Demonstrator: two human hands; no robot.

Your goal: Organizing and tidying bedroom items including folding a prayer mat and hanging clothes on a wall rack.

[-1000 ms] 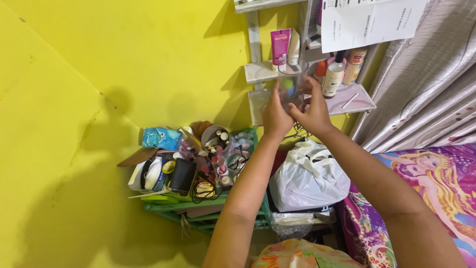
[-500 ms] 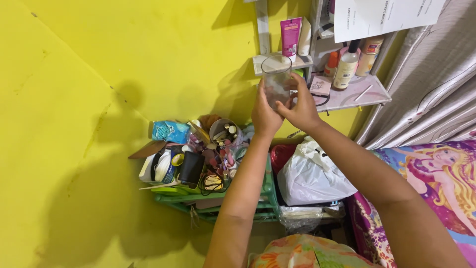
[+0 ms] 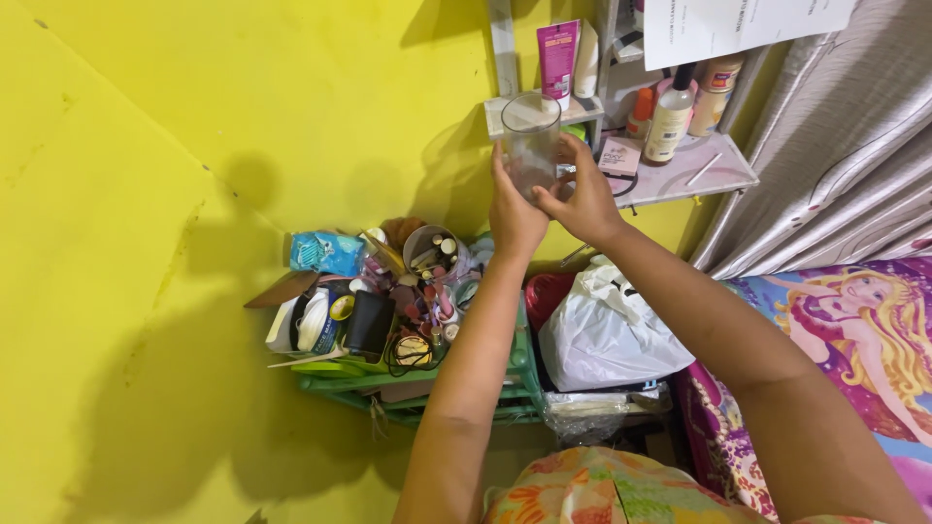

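Note:
Both of my hands are wrapped around a clear, empty drinking glass (image 3: pixel 530 136), held upright in front of a small white wall shelf (image 3: pixel 680 180). My left hand (image 3: pixel 512 209) grips the glass from the left and below. My right hand (image 3: pixel 582 194) closes on it from the right, fingers over its side. The glass sits level with the shelf's middle tier, just left of a small pink box (image 3: pixel 618 155).
The shelf holds a pink tube (image 3: pixel 557 56), bottles (image 3: pixel 670 121) and jars. Below stands a green plastic rack (image 3: pixel 427 388) crowded with cosmetics and a cup of small items (image 3: pixel 432 254). A white plastic bag (image 3: pixel 607 335) lies beside it. A printed bedsheet (image 3: pixel 854 330) and curtain are at right.
The glass, held in both hands, has moved left and slightly up along the shelf front; the small pink box came into view beside it. My grip is unchanged.

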